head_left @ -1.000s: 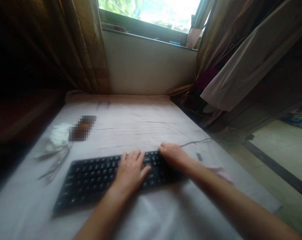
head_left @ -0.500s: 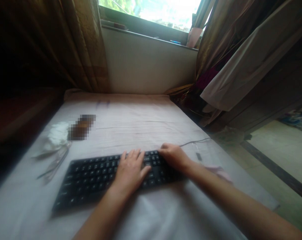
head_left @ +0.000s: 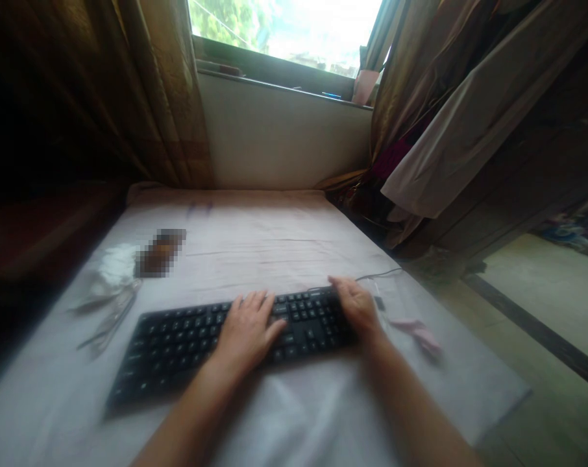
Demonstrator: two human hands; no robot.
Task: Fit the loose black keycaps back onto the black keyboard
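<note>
A black computer keyboard [head_left: 177,344] lies at a slant on the white-covered bed or table. My left hand [head_left: 248,324] rests flat on its middle keys, with the fingers stretched out and the thumb apart. At the keyboard's right end is my right hand [head_left: 359,305], its fingers curled in by the number pad's edge. What those fingers hold, if anything, is hidden. A thin dark cable [head_left: 379,275] runs from behind the right hand toward the right edge of the sheet. Just right of that hand lies a pink cloth [head_left: 420,336].
To the left, a crumpled white cloth [head_left: 113,269] lies beside a blurred-out brown item [head_left: 161,253] and a clear wrapper-like thing [head_left: 111,318]. Curtains [head_left: 172,97] flank the window. Hanging clothes [head_left: 440,149] reach down on the right, above the tiled floor [head_left: 561,292].
My right hand has moved right, from the top of the number pad to the keyboard's right end, and turned. My left hand stays on the keys. The view has tilted slightly.
</note>
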